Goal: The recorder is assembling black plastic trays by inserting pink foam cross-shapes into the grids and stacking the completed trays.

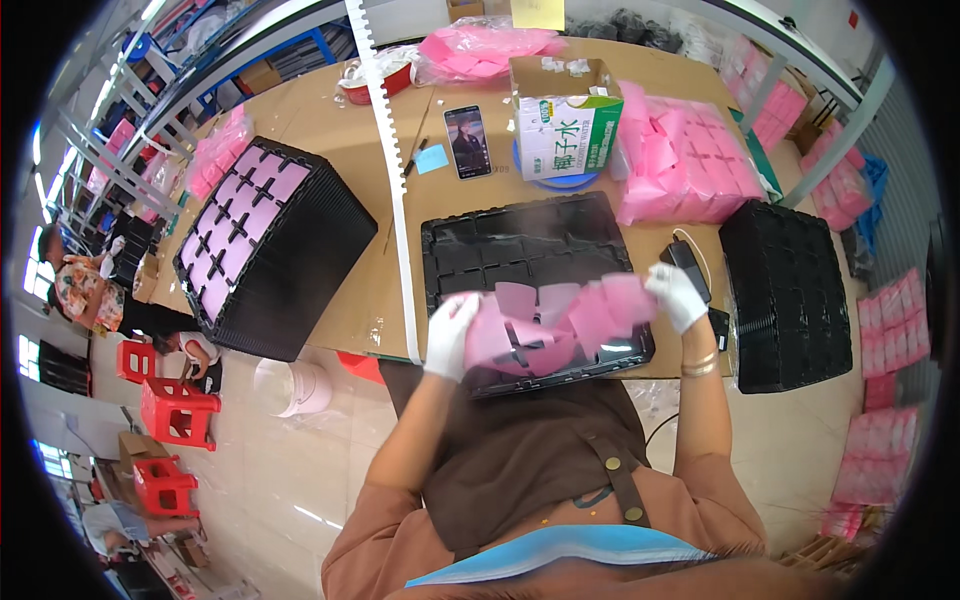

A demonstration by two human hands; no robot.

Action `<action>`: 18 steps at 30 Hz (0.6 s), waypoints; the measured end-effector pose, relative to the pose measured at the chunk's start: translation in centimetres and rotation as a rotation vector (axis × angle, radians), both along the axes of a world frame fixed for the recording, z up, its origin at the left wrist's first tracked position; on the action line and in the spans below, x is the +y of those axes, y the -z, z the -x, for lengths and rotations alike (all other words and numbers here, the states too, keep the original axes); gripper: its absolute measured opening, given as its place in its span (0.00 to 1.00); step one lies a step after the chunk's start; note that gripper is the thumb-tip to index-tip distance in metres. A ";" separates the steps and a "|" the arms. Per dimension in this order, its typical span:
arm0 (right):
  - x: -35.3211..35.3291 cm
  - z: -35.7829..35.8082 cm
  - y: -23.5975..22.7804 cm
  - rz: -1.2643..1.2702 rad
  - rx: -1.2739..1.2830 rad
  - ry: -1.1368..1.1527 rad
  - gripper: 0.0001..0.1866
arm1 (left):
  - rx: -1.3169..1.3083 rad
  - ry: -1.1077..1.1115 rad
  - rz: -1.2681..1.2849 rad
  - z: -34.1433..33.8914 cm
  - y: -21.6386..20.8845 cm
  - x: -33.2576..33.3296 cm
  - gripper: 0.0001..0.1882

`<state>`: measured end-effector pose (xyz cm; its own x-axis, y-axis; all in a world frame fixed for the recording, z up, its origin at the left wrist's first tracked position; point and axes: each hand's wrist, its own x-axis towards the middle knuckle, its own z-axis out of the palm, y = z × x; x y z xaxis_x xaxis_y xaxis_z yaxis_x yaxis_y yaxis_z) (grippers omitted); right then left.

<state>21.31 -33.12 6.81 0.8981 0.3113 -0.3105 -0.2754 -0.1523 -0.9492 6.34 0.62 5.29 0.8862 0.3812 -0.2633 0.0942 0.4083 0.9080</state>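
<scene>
Left hand (pixel 455 328), white-gloved: fingers closed on the left end of pink sheets (pixel 598 312). Right hand (pixel 679 297), white-gloved: fingers pinching the right end of them. Pink sheets: between the hands, over the near half of a black tray (pixel 520 240) on a table (pixel 305 112). Left of tray: black stack (pixel 305 265) topped with pink squares. Beyond tray: phone (pixel 468 145), carton (pixel 555 135). Far right: another black stack (pixel 790 300).

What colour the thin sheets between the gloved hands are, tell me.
The thin sheets are pink; head view.
</scene>
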 end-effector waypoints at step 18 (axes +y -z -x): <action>1.8 2.3 -0.9 -0.391 -0.255 0.122 0.05 | 0.131 0.238 0.001 -3.4 -4.0 6.4 0.22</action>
<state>19.03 -31.32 7.71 0.9676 0.2488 0.0440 -0.0198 0.2480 -0.9685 9.73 7.01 9.32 0.9090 0.1664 -0.3822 0.3045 0.3611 0.8814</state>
